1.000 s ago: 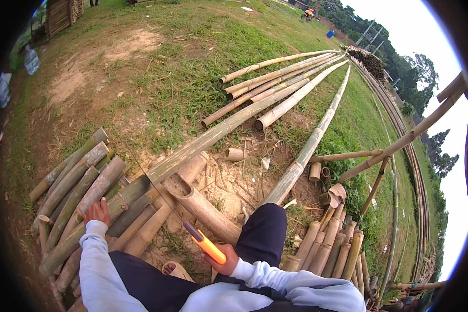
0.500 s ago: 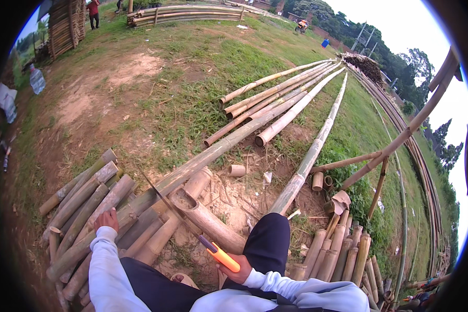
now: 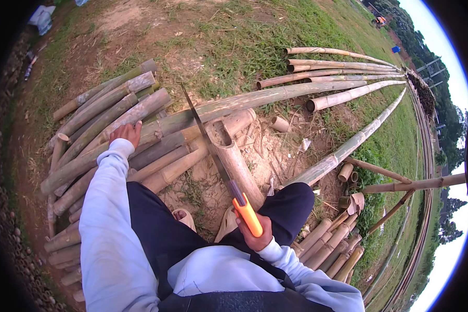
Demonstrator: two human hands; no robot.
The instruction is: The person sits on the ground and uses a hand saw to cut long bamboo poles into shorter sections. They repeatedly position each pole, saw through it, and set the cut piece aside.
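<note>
My right hand (image 3: 257, 232) is closed round the orange handle of a handsaw (image 3: 208, 141). Its long, thin blade slants up and away, crossing the long greenish bamboo pole (image 3: 265, 95). Whether the teeth touch the pole, I cannot tell. My left hand (image 3: 126, 135) grips this pole from above, to the left of the blade, with fingers curled over it. Under the pole by the blade lies a thick bamboo piece (image 3: 239, 164) with an opening cut in its top. Part of the blade hides its left side.
Cut bamboo lengths (image 3: 104, 110) lie stacked at the left. More short lengths (image 3: 330, 244) are heaped at the right, below a bamboo prop frame (image 3: 416, 184). Long poles (image 3: 356, 96) stretch away over the grass. A short offcut (image 3: 280, 124) rests on sawdust-covered ground.
The view has tilted down and swung left, so the scene sits further right. My right hand still holds the saw, its blade now steeper in view. My left hand stays on the pole.
</note>
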